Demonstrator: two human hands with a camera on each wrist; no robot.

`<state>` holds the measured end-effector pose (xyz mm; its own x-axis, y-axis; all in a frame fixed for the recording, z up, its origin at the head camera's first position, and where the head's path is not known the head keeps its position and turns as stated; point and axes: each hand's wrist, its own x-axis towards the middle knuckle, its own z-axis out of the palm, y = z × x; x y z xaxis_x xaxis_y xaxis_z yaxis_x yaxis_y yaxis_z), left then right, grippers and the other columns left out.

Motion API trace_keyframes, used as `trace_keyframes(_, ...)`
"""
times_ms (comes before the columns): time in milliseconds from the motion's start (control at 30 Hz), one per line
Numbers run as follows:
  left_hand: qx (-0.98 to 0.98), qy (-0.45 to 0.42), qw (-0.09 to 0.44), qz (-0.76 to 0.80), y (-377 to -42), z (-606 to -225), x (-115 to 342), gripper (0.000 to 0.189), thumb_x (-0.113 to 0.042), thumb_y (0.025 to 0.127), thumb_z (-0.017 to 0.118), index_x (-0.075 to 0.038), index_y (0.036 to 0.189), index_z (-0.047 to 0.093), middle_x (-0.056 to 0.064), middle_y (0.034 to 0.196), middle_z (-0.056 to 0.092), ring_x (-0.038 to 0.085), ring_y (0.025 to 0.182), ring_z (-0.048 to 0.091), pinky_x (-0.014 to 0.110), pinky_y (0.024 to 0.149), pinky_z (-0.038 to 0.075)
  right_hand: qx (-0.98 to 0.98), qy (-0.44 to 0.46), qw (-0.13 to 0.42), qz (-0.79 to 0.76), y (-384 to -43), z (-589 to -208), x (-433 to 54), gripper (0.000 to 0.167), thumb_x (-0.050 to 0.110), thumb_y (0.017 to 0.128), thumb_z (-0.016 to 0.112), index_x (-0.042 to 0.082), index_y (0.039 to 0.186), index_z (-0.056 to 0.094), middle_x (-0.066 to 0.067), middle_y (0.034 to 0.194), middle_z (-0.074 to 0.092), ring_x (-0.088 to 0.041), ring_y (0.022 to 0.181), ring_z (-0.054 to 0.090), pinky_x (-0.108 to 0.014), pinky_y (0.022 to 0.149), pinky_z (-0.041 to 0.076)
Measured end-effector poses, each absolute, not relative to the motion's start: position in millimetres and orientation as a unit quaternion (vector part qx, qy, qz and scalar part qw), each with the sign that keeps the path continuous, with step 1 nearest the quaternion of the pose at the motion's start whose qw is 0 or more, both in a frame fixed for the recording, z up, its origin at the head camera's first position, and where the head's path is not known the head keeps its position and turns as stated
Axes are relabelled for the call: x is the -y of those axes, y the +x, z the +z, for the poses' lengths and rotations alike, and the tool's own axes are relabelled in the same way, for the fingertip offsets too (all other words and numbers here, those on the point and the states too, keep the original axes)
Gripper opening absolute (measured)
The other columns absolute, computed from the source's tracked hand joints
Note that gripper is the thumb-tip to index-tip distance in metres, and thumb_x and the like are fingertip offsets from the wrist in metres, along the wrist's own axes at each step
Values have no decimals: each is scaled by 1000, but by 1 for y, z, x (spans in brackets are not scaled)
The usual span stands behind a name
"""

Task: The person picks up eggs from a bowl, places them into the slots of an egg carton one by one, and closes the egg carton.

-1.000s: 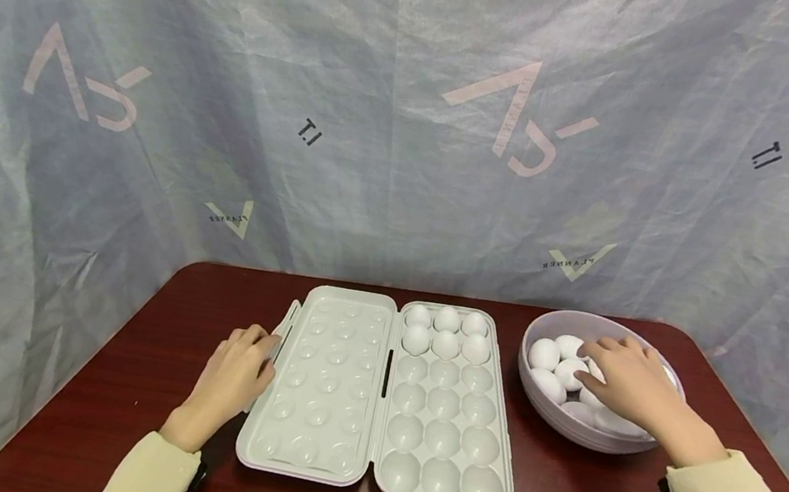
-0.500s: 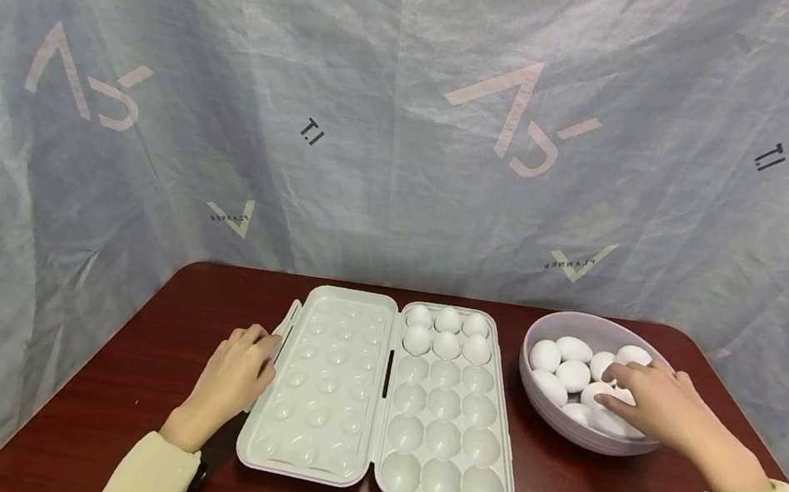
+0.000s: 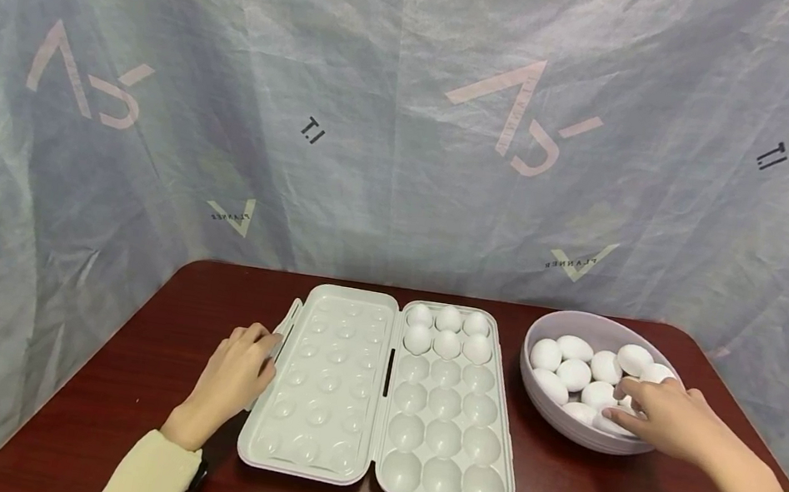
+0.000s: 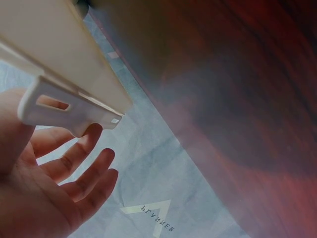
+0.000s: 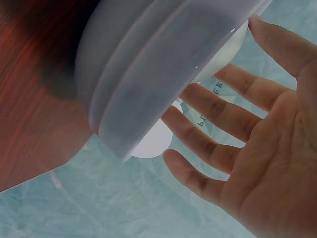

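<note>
A white plastic egg box (image 3: pixel 380 412) lies open flat, its dimpled lid (image 3: pixel 324 396) on the left. White eggs (image 3: pixel 446 344) fill the two far rows of its cup side; the nearer cups hold none. My left hand (image 3: pixel 228 378) pinches the lid's slotted latch flap (image 4: pixel 54 106) between thumb and fingers. At the right stands a lilac bowl (image 3: pixel 552 419) with several white eggs (image 3: pixel 573 375). My right hand (image 3: pixel 680 425) reaches over its near right rim, fingers spread and slightly bent among the eggs. In the right wrist view, the thumb is beside an egg (image 5: pixel 225 57); the rim hides some fingertips.
The dark red wooden table (image 3: pixel 141 379) bears the box and bowl side by side, with a narrow strip of wood between them. A grey printed fabric sheet (image 3: pixel 342 188) hangs behind the table's back edge and down its sides.
My right hand has moved right and toward me over the bowl, uncovering eggs at its middle and back, and now dips at the near right side. My left hand stays at the flap.
</note>
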<state>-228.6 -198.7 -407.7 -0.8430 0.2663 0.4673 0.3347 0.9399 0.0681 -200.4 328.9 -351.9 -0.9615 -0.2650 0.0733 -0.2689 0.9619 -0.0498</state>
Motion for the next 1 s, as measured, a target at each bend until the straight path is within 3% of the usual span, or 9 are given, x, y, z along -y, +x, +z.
trace_keyframes(133,957,-158,233,-75,-229,-408,199,33,-7,75,64,-1,108,66,12,95,58,32,87,55,42,69,46,990,131,31,29,-199,-353,-330,27,44,79,64,17,86,60,9,69,53,-17,69,48,-38,58,31)
trace_keyframes(367,957,-156,232,-77,-229,-409,199,33,-7,76,64,-1,108,66,11,95,58,31,88,55,42,69,46,992,125,16,29,-199,-353,-332,27,46,82,60,19,86,59,9,65,55,-22,72,53,-45,60,35)
trace_keyframes(667,958,-152,231,-75,-228,-408,199,33,-7,76,63,-2,108,66,11,95,58,31,88,55,41,69,46,992,122,7,24,-199,-353,-332,30,48,83,58,19,87,60,8,68,57,-24,73,54,-44,59,35)
trace_keyframes(833,958,-153,232,-74,-228,-408,199,33,-6,76,63,-2,108,66,11,96,58,31,88,55,41,69,46,992,127,10,23,-201,-355,-332,32,49,79,61,18,86,61,9,66,55,-21,71,54,-43,57,35)
trace_keyframes(1000,957,-156,234,-75,-228,-408,200,32,-6,76,63,-2,108,66,12,96,58,31,88,55,41,68,46,991,129,21,25,-202,-356,-333,38,51,73,66,15,85,61,3,76,60,-25,74,55,-45,58,37)
